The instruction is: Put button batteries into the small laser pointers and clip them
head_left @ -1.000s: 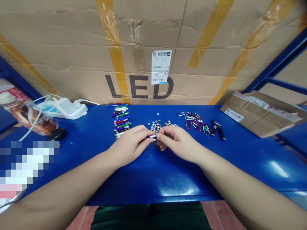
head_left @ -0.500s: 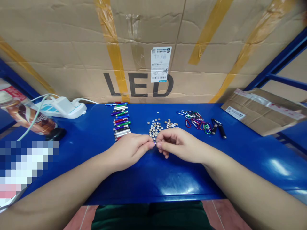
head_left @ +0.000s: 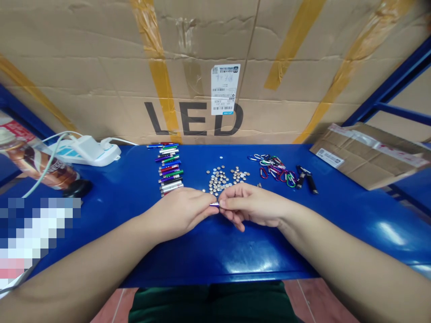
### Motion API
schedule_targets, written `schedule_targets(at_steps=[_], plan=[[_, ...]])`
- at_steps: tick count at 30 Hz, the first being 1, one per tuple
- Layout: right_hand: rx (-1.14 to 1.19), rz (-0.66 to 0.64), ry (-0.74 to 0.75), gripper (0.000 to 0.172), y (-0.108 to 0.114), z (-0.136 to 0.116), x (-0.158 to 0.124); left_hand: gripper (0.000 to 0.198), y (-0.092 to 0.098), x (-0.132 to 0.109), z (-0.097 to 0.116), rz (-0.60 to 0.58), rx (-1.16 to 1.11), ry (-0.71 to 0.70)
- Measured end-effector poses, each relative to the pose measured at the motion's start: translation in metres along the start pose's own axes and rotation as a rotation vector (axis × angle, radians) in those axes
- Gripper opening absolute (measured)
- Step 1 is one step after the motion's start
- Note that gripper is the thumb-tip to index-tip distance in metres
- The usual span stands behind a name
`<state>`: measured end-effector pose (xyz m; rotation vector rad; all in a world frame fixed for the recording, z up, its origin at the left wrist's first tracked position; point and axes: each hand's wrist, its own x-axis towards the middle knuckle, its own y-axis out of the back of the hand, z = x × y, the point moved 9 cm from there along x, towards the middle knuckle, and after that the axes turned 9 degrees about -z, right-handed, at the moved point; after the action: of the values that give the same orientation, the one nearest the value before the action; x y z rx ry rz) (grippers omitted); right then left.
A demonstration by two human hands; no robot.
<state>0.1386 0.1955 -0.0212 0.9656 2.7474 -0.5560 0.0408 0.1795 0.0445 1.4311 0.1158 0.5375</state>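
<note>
A small purple metal flashlight (head_left: 214,204) is pinched between the thumb and fingers of my left hand (head_left: 183,208). My right hand (head_left: 247,204) closes its thumb and index finger on the right end of that flashlight, the other fingers curled loosely below. Most of the flashlight's body is hidden in the left hand. Just beyond my fingertips lie many silver button cells (head_left: 220,181) in a loose pile. A column of similar coloured flashlights (head_left: 171,168) lies to the left, partly covered by my left hand.
Colourful carabiners (head_left: 276,170) lie right of the cells, beside two black cylindrical items (head_left: 312,183). A small cardboard box (head_left: 367,154) sits at the right. A white power strip (head_left: 97,154) and a brown bottle (head_left: 43,163) stand left. A large carton (head_left: 117,89) backs the blue table (head_left: 242,260).
Both hands have dropped slightly, and the right hand has turned a little. More of the purple flashlight shows between my fingers. A small metal piece near the carabiners is now uncovered.
</note>
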Motion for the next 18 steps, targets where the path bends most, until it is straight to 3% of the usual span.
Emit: schedule_targets(at_steps=[2,4,6,10,12,14,18], plan=[[0.127,-0.041,-0.039,0.037,-0.004,0.006,0.002,0.042,0.006,-0.001,0.008,0.076,0.12,-0.063],[0.104,-0.031,-0.02,0.036,-0.005,0.003,0.001,0.04,0.008,0.0,0.008,0.103,0.153,-0.059],[-0.131,0.055,0.042,0.033,-0.002,-0.008,-0.003,0.037,0.006,0.002,0.001,0.073,0.086,0.005],[-0.907,0.247,0.227,0.031,-0.01,-0.045,-0.018,0.032,-0.002,0.001,-0.016,-0.006,-0.11,0.147],[-1.033,0.259,0.299,0.032,-0.016,-0.052,-0.022,0.03,-0.002,0.0,-0.017,0.009,-0.167,0.148],[-0.841,0.222,0.27,0.034,-0.013,-0.045,-0.018,0.029,0.003,0.0,-0.013,0.052,-0.161,0.097],[-0.115,0.055,0.065,0.037,-0.011,-0.007,-0.003,0.031,0.013,0.0,0.001,0.12,0.007,-0.027]])
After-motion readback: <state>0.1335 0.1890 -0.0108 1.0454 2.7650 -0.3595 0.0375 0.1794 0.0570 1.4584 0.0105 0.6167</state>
